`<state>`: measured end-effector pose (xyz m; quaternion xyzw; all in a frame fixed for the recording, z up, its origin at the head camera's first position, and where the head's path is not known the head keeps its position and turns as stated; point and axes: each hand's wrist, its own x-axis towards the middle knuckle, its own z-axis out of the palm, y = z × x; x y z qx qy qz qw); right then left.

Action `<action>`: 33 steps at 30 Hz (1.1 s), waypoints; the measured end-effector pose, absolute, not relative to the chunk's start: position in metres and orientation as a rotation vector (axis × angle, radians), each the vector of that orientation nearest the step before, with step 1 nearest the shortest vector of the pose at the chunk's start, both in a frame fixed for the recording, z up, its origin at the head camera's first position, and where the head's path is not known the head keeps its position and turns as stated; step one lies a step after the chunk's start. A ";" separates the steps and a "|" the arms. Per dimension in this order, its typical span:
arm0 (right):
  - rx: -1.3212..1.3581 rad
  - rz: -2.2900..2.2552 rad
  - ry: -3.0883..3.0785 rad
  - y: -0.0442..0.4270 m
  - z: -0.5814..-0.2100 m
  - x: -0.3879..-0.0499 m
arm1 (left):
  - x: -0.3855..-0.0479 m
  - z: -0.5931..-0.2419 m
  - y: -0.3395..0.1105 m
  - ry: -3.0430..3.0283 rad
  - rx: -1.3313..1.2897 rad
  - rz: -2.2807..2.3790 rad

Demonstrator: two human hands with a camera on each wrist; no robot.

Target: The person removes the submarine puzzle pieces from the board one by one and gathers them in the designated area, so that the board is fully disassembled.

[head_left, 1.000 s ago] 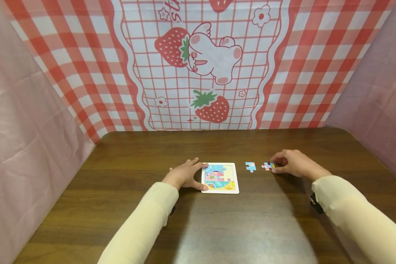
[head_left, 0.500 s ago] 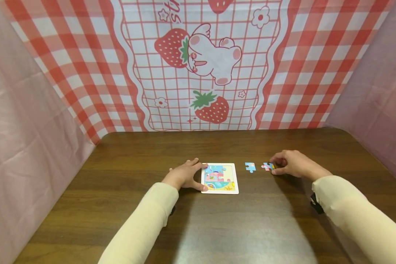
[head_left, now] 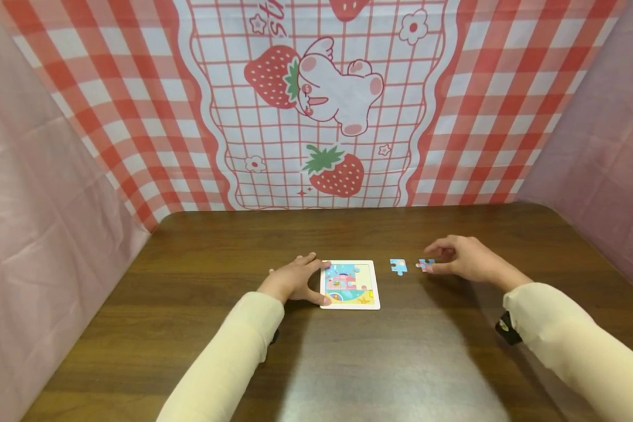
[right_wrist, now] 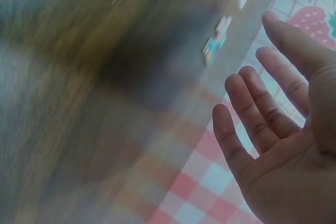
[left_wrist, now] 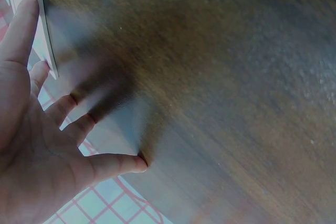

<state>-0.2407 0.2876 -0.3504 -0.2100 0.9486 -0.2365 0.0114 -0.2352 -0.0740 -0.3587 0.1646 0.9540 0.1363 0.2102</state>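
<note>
Head view: the puzzle board [head_left: 374, 287] lies flat near the middle of the surface [head_left: 242, 246], with its whole face visible. The left wrist view shows only one end of the board, but exposes all five digits of the left hand [head_left: 294, 280]: extended and spread, thumb and index finger on the board's left edge, the other three fingertips appearing to meet the surface.

In the head view, the thumb of the right hand [head_left: 469, 259] overlaps the pink-and-blue piece [head_left: 423, 265]. The right wrist view resolves this: the fingers are loosely extended, the grasp is unoccupied, and the piece lies on the surface apart from them.

The board is square with a white border. Its assembled section depicts a pink building under blue, with aqua and yellow along the bottom; the upper right is bare cream. The blue piece [head_left: 398, 265] lies between the board and the pink-and-blue piece.
</note>
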 end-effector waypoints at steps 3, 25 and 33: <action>-0.676 -0.794 2.937 0.281 -0.350 -0.237 | -0.235 -0.359 -0.074 2.652 0.456 0.375; -0.785 -1.012 2.769 0.233 -0.366 -0.224 | -0.234 -0.358 -0.074 2.661 0.470 0.366; -0.816 -0.979 2.739 0.213 -0.372 -0.221 | -0.234 -0.358 -0.074 2.665 0.474 0.369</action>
